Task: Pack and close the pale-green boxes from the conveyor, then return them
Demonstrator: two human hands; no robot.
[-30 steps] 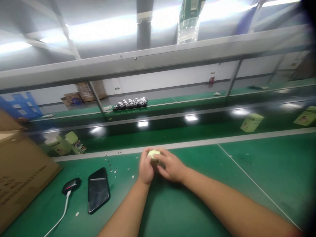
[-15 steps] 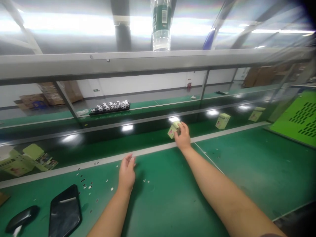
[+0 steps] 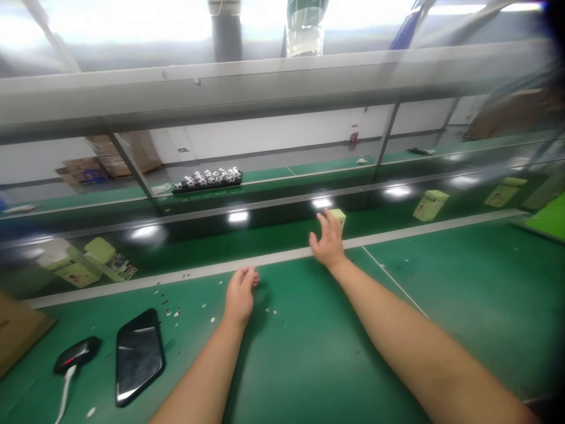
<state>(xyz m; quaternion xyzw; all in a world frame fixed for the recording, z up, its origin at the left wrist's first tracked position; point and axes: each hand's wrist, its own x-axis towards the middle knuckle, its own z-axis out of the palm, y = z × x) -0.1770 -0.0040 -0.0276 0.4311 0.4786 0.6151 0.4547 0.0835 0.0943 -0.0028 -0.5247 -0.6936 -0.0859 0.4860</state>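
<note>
My right hand [image 3: 327,242] is over the dark conveyor's near edge, fingers spread and nothing held in them. Just behind it stands a small pale-green box [image 3: 339,217], partly covered by the fingers; whether they touch it I cannot tell. My left hand [image 3: 241,294] hovers by the pale border strip, its fingers curled in against the thumb, with nothing visible in them. Farther right on the belt are another pale-green box [image 3: 431,205] and one more pale-green box [image 3: 504,193]. At the left, a box with its flap raised [image 3: 110,259] stands beside a larger light-green box [image 3: 73,265].
On the green worktop [image 3: 300,353] lie a black phone-like slab [image 3: 140,356], a black corded device [image 3: 77,355] and small scattered bits. A cardboard box [image 3: 20,330] occupies the left edge. Across the belt sits a black tray of football-patterned balls [image 3: 209,178]. A metal beam [image 3: 265,88] crosses above.
My right hand has let go of the pale-green box and its fingers have spread. The box now shows behind the hand. The view has shifted, bringing the cardboard box further into sight.
</note>
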